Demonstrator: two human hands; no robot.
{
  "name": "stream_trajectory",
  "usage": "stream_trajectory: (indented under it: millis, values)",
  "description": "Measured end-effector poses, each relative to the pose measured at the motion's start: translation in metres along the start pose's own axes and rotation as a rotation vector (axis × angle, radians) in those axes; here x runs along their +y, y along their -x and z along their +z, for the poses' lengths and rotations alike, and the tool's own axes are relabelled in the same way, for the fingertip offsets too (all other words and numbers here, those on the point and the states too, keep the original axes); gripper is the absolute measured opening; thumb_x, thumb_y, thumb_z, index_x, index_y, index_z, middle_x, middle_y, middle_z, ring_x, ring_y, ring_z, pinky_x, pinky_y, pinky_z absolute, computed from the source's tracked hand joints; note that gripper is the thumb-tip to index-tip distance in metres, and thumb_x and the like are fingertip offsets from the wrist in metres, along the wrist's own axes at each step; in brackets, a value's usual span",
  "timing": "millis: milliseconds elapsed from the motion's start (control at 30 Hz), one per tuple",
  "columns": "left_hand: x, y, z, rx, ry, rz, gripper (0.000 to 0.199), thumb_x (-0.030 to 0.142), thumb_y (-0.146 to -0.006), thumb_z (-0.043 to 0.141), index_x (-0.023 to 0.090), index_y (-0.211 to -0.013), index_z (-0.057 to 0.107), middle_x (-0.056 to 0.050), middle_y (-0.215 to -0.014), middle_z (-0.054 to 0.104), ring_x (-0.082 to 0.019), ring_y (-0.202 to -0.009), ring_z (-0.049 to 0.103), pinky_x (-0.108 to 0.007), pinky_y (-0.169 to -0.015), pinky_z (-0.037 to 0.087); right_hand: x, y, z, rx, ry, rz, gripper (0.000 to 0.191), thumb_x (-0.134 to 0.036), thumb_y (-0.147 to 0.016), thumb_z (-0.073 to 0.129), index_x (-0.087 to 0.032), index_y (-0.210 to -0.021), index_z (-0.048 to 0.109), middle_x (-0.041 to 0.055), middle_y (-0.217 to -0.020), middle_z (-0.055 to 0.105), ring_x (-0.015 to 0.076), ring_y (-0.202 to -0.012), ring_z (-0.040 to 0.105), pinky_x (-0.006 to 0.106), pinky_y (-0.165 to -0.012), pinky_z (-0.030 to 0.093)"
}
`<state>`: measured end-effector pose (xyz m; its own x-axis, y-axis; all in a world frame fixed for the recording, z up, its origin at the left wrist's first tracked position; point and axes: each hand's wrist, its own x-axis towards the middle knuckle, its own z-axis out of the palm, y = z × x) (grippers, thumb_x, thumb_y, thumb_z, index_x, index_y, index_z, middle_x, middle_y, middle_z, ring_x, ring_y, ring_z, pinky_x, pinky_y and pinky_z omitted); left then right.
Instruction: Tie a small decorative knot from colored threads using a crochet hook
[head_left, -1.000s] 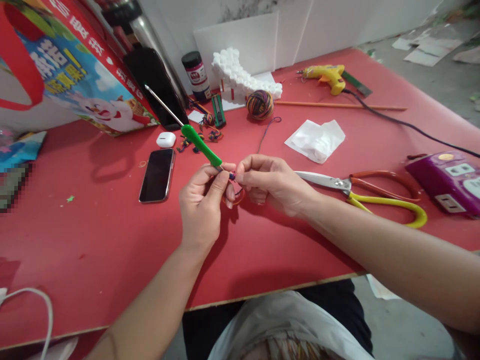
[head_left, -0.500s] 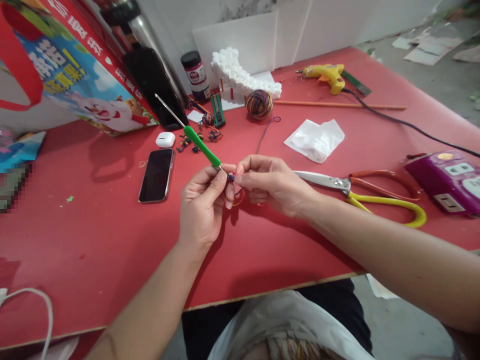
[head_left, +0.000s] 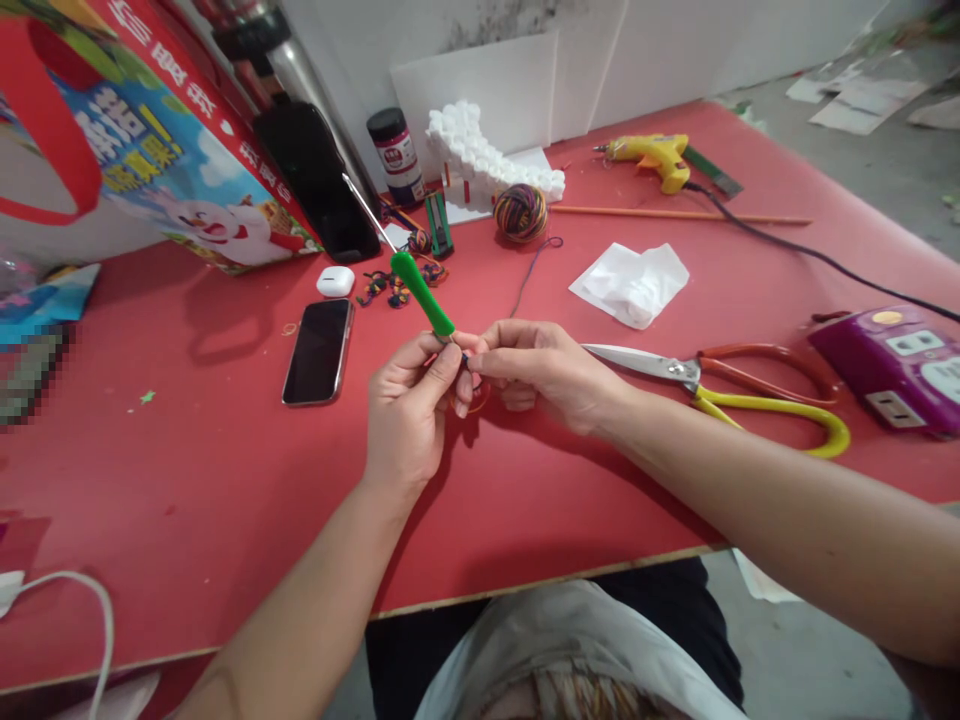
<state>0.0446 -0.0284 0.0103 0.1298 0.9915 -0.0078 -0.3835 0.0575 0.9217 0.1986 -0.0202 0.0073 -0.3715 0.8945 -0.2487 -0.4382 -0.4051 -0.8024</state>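
A crochet hook with a green handle (head_left: 422, 293) points up and to the left, its lower end between the thumb and fingers of my left hand (head_left: 412, 405). My right hand (head_left: 544, 370) pinches a small dark piece of yarn work (head_left: 466, 358) right beside the left fingertips. Both hands nearly touch, and their fingers hide most of the piece. From a multicoloured yarn ball (head_left: 520, 213) behind them, a loose strand (head_left: 534, 268) runs down toward my right hand.
Large scissors (head_left: 679, 370) lie beside my right forearm, near a purple power socket (head_left: 889, 360). A phone (head_left: 318, 352) and white earbud case (head_left: 335, 281) are left of the hands. Crumpled tissue (head_left: 632, 283), a yellow glue gun (head_left: 652, 158) and a gift bag (head_left: 202, 170) stand farther back.
The green hook has shifted right and slightly down and stands a bit steeper. The left hand has moved slightly right. Both hands keep their grip, and the view has shifted a little.
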Motion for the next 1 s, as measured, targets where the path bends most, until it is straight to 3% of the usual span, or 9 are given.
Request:
stream_trajectory:
  millis: [233,433,533,600,667,767,867,1000]
  values:
    - [0.000,-0.008,-0.004,0.011,0.104,-0.117,0.019,0.026,-0.069,0.098,0.016,-0.080,0.085,0.000,-0.067,0.068,-0.004,-0.049,0.056,-0.013,-0.041,0.041,0.001,-0.001,-0.001,-0.020,0.008,0.023,0.046,-0.035,-0.061,0.101,-0.016,-0.072,0.060,-0.0077,-0.051,0.054,0.0012,-0.040,0.033,0.017,-0.041,0.020]
    - [-0.001,-0.011,-0.006,0.004,0.111,-0.171,0.020,0.026,-0.068,0.097,0.016,-0.078,0.084,0.000,-0.069,0.068,-0.003,-0.047,0.051,-0.014,-0.040,0.034,0.000,-0.002,-0.004,-0.030,0.028,0.006,0.037,-0.029,-0.066,0.095,-0.016,-0.074,0.062,-0.0073,-0.052,0.055,0.0018,-0.040,0.034,0.018,-0.040,0.021]
    - [-0.002,-0.010,-0.010,-0.040,-0.016,-0.149,0.019,0.030,-0.074,0.094,0.017,-0.078,0.082,0.001,-0.067,0.066,-0.002,-0.046,0.043,-0.015,-0.043,0.032,-0.004,-0.002,-0.006,0.022,0.039,-0.061,0.036,-0.036,-0.072,0.093,-0.018,-0.081,0.063,-0.0080,-0.054,0.056,0.0020,-0.038,0.030,0.018,-0.039,0.019]
    - [-0.002,-0.009,-0.013,-0.088,-0.194,-0.132,0.017,0.032,-0.080,0.089,0.017,-0.078,0.080,-0.001,-0.071,0.068,-0.006,-0.054,0.051,-0.018,-0.053,0.042,-0.008,-0.002,-0.009,0.043,0.076,-0.135,0.042,-0.042,-0.072,0.096,-0.018,-0.087,0.064,-0.0079,-0.056,0.058,0.0022,-0.039,0.030,0.018,-0.038,0.020]
    - [-0.001,-0.007,-0.016,-0.132,-0.384,-0.086,0.016,0.031,-0.085,0.084,0.018,-0.077,0.078,-0.003,-0.076,0.069,-0.012,-0.068,0.059,-0.022,-0.064,0.049,-0.010,-0.003,-0.014,0.001,0.143,-0.184,0.047,-0.046,-0.070,0.098,-0.016,-0.090,0.068,-0.0057,-0.061,0.062,0.0029,-0.042,0.035,0.019,-0.039,0.024]
    - [0.002,-0.005,-0.017,-0.215,-0.543,-0.022,0.015,0.030,-0.087,0.080,0.018,-0.077,0.078,-0.005,-0.082,0.072,-0.016,-0.075,0.060,-0.025,-0.067,0.049,-0.009,-0.007,-0.020,-0.103,0.264,-0.197,0.047,-0.053,-0.076,0.094,-0.015,-0.095,0.073,-0.0027,-0.062,0.065,0.0067,-0.045,0.045,0.020,-0.038,0.031]
    - [0.005,-0.006,-0.018,-0.258,-0.559,-0.009,0.015,0.031,-0.088,0.080,0.018,-0.080,0.079,-0.005,-0.079,0.070,-0.015,-0.071,0.058,-0.026,-0.066,0.048,-0.006,-0.010,-0.025,-0.127,0.319,-0.228,0.044,-0.053,-0.077,0.093,-0.015,-0.089,0.074,-0.0018,-0.060,0.066,0.0081,-0.045,0.049,0.021,-0.038,0.036]
    - [0.003,-0.008,-0.019,-0.200,-0.417,-0.092,0.026,0.041,-0.084,0.087,0.017,-0.078,0.079,-0.003,-0.074,0.068,-0.011,-0.065,0.053,-0.024,-0.061,0.044,-0.006,-0.011,-0.026,-0.065,0.280,-0.321,0.039,-0.049,-0.075,0.095,-0.016,-0.082,0.075,-0.0018,-0.062,0.067,0.0086,-0.044,0.052,0.023,-0.039,0.042]
